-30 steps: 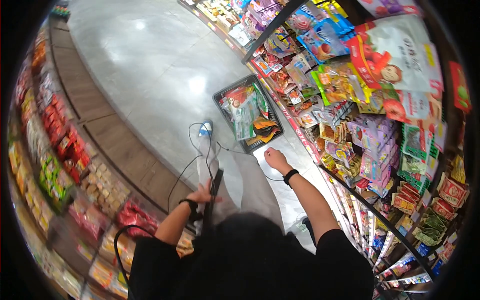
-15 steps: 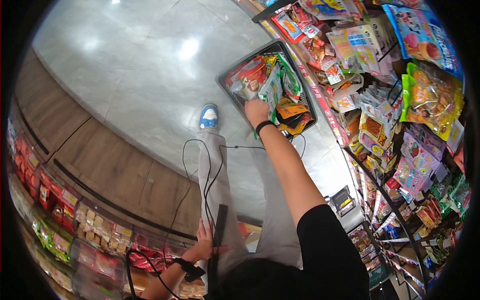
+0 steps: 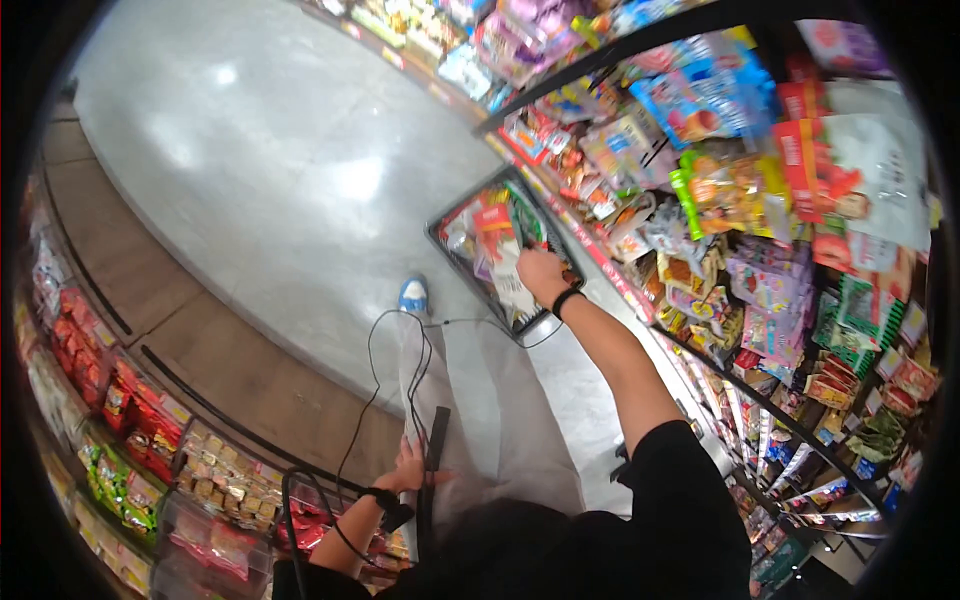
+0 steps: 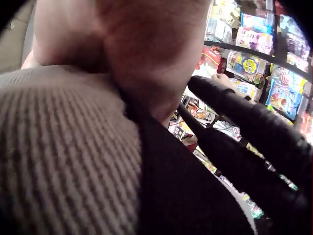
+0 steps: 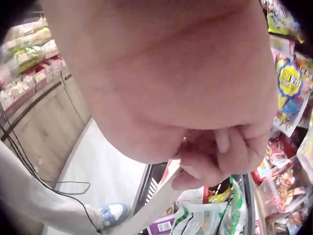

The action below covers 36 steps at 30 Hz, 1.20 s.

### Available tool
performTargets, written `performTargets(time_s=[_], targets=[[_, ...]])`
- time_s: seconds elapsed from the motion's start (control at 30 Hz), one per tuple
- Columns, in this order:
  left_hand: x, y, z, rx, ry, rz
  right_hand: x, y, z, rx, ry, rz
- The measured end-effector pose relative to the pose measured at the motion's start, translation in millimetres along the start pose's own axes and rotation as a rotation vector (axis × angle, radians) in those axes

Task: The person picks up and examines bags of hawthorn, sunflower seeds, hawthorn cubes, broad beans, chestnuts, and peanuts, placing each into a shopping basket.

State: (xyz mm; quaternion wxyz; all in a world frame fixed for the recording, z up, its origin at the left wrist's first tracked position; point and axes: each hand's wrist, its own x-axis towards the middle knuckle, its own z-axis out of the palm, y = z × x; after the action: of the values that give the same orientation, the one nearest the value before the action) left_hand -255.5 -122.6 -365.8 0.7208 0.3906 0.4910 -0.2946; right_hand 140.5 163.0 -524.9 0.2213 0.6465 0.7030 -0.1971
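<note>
My right hand [image 3: 542, 274] is over the shopping basket [image 3: 456, 256], fingers curled. Its fingers pinch the edge of a pale snack bag [image 5: 157, 203], which shows as a narrow strip in the right wrist view. In the head view, a red-and-white part of the packaging lies beside the knuckles. Under the hand, green-and-white packets [image 5: 195, 219] and a purple packet [image 5: 160, 226] fill the basket. My left hand [image 3: 408, 466] rests on the thigh with fingers extended, beside a black strap [image 3: 437, 440]. It holds nothing visible.
Shelves of hanging snack bags [image 3: 735, 190] rise close on the right, beside the basket. Low wooden cabinets [image 3: 200, 300] with packaged goods run along the left. Grey tiled floor [image 3: 250, 180] lies between. A thin black cable [image 3: 372, 350] loops over the legs.
My right hand came from beside the basket, reached down among the packets, and now pinches a bag there. The head view has shifted. The left hand stays at the thigh.
</note>
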Motion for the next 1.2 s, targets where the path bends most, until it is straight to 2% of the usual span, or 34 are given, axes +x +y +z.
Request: performTargets(time_s=[0.03,0.1,0.13,0.2,0.27,0.33,0.4,0.47,0.5,0.53,0.6,0.67,0.73,0.8,0.9,1.0,1.03,1.07,1.13,1.2], targets=[[16,-13,-1,0.037,0.003,0.045,-22,1,-37,0.01,0.03,-0.013],[61,-50,2,0.164,-0.015,0.182,-71,6,-91,0.018,0.081,-0.166],[73,-55,-7,0.22,-0.019,0.236,-94,4,-113,0.086,0.075,-0.147],[42,-18,-42,0.24,-0.028,0.317,-157,-11,-180,0.226,0.073,-0.124],[5,15,-74,0.192,-0.054,0.317,-221,-19,-213,0.249,0.153,-0.125],[-37,52,-103,0.483,0.141,0.234,-269,-17,-250,0.332,0.221,-0.101],[-63,66,-129,0.622,0.226,0.2,-330,-17,-281,0.491,0.243,-0.047],[-92,86,-148,0.736,0.41,0.207,-380,-14,-300,0.774,0.292,0.023],[-111,98,-154,0.799,0.502,0.285,-402,-11,-307,0.96,0.317,0.047],[-125,116,-157,0.807,0.602,0.244,-426,-11,-322,1.146,0.348,0.063],[-138,145,-163,0.713,0.688,0.494,-471,-11,-348,1.188,0.43,0.078],[-156,199,-157,0.122,0.33,0.788,-501,-6,-356,1.168,0.556,0.053],[-283,287,-94,-0.118,0.01,0.834,-529,-2,-375,0.917,0.685,-0.019],[-314,338,-57,-0.111,-0.334,0.773,-567,-8,-410,0.703,0.822,-0.13],[-334,390,5,-0.087,-0.648,0.641,-631,-19,-449,0.394,0.97,-0.346],[-360,418,72,-0.082,-0.656,0.619,-674,-30,-457,0.099,1.015,-0.451],[-348,421,84,-0.039,-0.655,0.694,-683,-33,-453,0.02,1.013,-0.474],[-336,423,97,0.002,-0.65,0.768,-689,-31,-449,0.029,0.991,-0.495],[-343,433,119,0.082,-0.67,0.804,-698,-23,-442,0.038,0.944,-0.544],[-332,423,122,-0.127,-0.658,0.893,-710,-18,-434,0.092,0.941,-0.515]])
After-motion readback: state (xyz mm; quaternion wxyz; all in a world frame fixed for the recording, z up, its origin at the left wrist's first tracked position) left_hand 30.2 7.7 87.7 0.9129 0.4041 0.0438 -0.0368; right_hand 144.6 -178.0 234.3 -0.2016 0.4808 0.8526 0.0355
